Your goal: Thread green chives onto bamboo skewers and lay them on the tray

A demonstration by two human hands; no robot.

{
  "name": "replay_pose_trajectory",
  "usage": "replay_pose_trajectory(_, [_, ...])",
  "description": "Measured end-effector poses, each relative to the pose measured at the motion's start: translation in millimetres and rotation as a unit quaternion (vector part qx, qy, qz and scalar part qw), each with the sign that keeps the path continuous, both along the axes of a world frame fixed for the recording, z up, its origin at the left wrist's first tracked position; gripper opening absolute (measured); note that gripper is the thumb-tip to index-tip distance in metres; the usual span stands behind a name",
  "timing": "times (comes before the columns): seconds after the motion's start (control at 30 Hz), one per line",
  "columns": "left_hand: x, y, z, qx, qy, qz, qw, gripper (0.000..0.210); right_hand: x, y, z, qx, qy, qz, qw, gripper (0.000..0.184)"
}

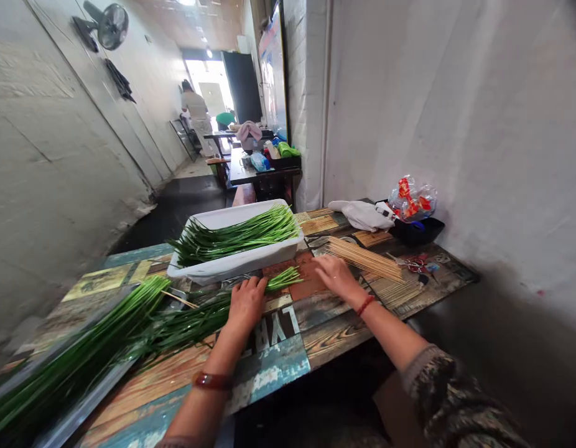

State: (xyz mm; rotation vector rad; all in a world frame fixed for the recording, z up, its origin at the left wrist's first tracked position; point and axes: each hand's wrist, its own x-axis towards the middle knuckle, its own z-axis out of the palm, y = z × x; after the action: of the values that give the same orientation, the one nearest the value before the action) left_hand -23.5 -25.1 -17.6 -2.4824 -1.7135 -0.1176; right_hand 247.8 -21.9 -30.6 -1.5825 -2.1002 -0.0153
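My left hand [247,303] is closed over a small bunch of garlic chives [282,280] lying on the table. The pale cut ends stick out to its right, and the dark leaves trail off to the left. Beside a pile of bamboo skewers [365,258], my right hand [335,277] hovers low over the tabletop, fingers stretched forward and partly hidden by the hand's back; I see nothing in them. Behind both hands, a white plastic tub [236,266] holds more chives [236,233]. A metal tray [94,389] at the left carries a long heap of chives [78,348], with skewers across its end.
Red-handled scissors [415,266] lie right of the skewers. A white cloth [362,214] and a black tray [416,231] with a plastic bag [413,198] stand by the wall. Farther back are another table [244,174] and a standing person [195,112].
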Motion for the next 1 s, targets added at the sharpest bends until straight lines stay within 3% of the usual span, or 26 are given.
replay_pose_trajectory(0.2, [3, -2, 8.2, -0.016, -0.049, -0.019, 0.998, 0.058, 61, 14, -14.1, -0.012, -0.015, -0.085, 0.996, 0.021])
replay_pose_trajectory(0.4, [23, 1, 13.7, 0.052, -0.099, -0.092, 0.989, 0.034, 52, 17, -23.9, -0.007, -0.036, -0.129, 0.991, 0.010])
replay_pose_trajectory(0.6, [25, 6, 0.6, 0.119, -0.106, -0.130, 0.979, 0.022, 41, 11, -21.2, 0.010, -0.044, -0.140, 0.989, 0.017])
replay_pose_trajectory(0.8, [20, 10, -5.4, 0.187, -0.130, -0.165, 0.959, 0.016, 16, -14, 2.0, 0.036, -0.049, -0.095, 0.994, 0.031])
replay_pose_trajectory(0.9, [20, 11, -5.0, 0.203, -0.138, -0.162, 0.956, 0.014, -5, -22, 11.5, 0.044, 0.032, -0.050, 0.997, 0.035])
replay_pose_trajectory(1.0, [18, 8, -3.8, 0.214, -0.159, -0.115, 0.957, 0.013, -29, -25, 15.4, -0.004, 0.180, 0.034, 0.983, 0.031])
